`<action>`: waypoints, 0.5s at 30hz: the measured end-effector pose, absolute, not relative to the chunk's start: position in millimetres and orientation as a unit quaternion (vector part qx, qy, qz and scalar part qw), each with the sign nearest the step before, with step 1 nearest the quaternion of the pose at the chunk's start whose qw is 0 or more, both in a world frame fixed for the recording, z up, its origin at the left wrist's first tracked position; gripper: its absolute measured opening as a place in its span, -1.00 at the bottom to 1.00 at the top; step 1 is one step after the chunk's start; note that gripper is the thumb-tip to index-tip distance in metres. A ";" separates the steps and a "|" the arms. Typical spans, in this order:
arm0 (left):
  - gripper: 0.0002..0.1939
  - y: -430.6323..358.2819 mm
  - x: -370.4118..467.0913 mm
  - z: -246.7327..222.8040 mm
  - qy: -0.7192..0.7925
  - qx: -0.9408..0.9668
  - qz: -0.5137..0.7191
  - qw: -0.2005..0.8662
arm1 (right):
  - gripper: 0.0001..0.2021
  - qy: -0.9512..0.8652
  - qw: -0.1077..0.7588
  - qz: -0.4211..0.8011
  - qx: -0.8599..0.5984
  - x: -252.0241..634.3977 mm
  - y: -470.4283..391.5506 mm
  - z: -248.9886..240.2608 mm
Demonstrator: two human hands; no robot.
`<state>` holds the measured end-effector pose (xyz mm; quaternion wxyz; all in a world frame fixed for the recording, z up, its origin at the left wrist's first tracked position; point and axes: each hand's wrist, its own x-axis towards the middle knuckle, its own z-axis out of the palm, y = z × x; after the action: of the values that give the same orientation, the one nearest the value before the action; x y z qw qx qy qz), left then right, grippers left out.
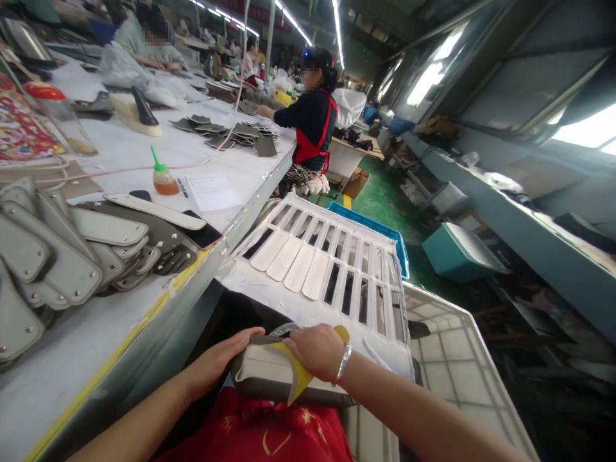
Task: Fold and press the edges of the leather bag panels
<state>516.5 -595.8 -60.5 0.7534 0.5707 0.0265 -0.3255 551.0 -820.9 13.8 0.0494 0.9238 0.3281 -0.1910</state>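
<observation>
A dark grey padded block (250, 390) with a cream-coloured piece (262, 366) on its upper face lies in front of my red apron (269, 430). My left hand (226, 359) rests along the block's left end, fingers stretched out and its thumb not showing. Closed in my right hand (317, 350), which wears a silvery bracelet, is a yellow plastic scraper (302, 378); its pointed lower part lies against the cream piece. Just beyond is a white slotted rack (308, 305), where several cream strips (291, 263) lie side by side.
Light grey strap-like pieces with rivets (81, 269) are piled on the white table (110, 333) at left. A small green-tipped bottle (164, 179) stands behind them. The rack lies over a white crate (462, 359), near a blue crate (403, 250). A co-worker (310, 122) stands beyond.
</observation>
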 end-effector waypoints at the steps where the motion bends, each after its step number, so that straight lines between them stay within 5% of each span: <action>1: -0.55 -593.2 513.8 -63.0 0.040 0.532 -0.319 0.784 | -0.62 0.330 0.047 -0.187 0.924 553.1 -821.5 14.4; 8: -0.44 -583.4 518.2 -69.8 0.092 0.465 -0.332 0.815 | -0.62 0.382 0.035 -0.168 0.908 577.8 -797.8 11.2; 15: -0.38 -576.1 567.1 -41.4 -0.066 0.672 -0.362 0.643 | -0.49 0.414 0.076 -0.235 0.876 605.6 -779.7 13.6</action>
<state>567.1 -576.1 -41.4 0.6434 0.6716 -0.0655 -0.3615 605.6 -779.7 13.6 0.0759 0.8761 0.4142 -0.2347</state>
